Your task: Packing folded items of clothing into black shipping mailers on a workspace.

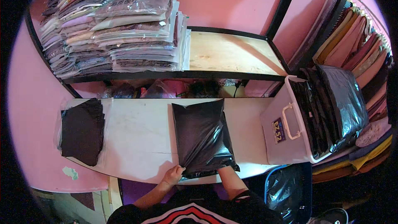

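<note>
A black plastic mailing bag (pixel 202 137) lies on the white table (pixel 140 133) in front of me. My left hand (pixel 175 175) pinches its near left corner between thumb and fingers. At the near right edge, my right hand (pixel 225 170) reaches under or inside the bag; its fingers are hidden by the plastic. Towards the far left of the table lies a folded black garment (pixel 82 132) on a clear plastic bag (pixel 108 112).
Garments in clear bags (pixel 140 31) are stacked on the black-framed shelf (pixel 230 51). A grey plastic bin (pixel 267 140) full of black packages stands right. Below it sits a blue-rimmed basket (pixel 266 186). Clothes (pixel 345 46) hang at the far right.
</note>
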### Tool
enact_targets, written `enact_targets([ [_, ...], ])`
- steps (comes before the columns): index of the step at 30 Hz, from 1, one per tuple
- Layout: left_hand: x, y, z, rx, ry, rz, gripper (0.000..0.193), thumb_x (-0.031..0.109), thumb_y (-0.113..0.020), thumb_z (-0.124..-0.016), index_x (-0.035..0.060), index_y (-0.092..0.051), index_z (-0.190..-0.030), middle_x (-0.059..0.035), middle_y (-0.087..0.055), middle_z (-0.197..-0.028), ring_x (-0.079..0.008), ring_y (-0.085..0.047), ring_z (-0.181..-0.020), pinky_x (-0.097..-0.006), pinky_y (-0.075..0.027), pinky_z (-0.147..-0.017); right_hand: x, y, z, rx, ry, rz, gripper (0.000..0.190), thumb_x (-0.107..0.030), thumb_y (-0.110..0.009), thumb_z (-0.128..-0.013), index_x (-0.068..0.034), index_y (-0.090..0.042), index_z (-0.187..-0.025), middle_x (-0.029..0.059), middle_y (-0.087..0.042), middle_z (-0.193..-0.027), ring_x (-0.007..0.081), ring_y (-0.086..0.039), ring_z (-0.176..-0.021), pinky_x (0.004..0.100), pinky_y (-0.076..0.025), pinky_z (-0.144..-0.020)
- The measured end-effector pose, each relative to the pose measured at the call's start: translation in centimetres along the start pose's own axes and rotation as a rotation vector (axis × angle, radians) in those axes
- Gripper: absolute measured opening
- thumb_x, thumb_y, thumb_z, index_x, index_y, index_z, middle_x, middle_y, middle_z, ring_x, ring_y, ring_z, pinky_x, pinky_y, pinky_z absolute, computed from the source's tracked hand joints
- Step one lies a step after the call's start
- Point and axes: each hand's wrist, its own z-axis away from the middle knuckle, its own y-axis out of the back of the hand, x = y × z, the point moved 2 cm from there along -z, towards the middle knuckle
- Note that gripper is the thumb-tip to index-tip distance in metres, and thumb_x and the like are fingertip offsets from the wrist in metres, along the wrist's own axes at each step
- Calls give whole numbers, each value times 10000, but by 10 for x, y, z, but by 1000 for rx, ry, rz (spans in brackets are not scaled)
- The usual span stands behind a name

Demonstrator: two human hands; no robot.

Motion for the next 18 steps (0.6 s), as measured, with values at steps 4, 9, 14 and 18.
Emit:
enact_targets([
  [4, 4, -6, 5, -1, 29, -34, 133, 46, -533, -752, 51, -565, -881, -127, -560, -811, -296, -572, -712, -379, -487, -615, 5, -3, -11, 74, -29, -23, 210, -211, -555, -766, -46, -573, -896, 189, -580, -967, 329, -557, -924, 426, -439, -807],
  [9, 2, -8, 3, -104, 106, 29, 180, 35, -509, -740, 55, -551, -914, -147, -548, -818, -319, -567, -761, -406, -475, -660, 18, -30, 23, 148, -101, -60, 217, -229, -563, -766, -47, -570, -885, 196, -582, -964, 336, -557, -922, 434, -432, -820],
  [14, -5, -8, 15, -165, 246, -24, 397, -10, -591, -641, 61, -494, -1019, -171, -520, -950, -349, -530, -890, -412, -458, -734, -4, -35, 82, 456, 16, -168, 254, -218, -621, -702, -28, -549, -854, 202, -574, -915, 364, -547, -872, 478, -406, -809],
  [18, 11, -4, 4, -127, 371, 69, 409, -9, -594, -634, 63, -489, -1022, -173, -519, -941, -350, -527, -888, -422, -448, -740, 6, -4, 121, 816, -105, -282, 337, -164, -658, -634, -12, -530, -906, 185, -558, -882, 372, -530, -840, 470, -399, -788],
])
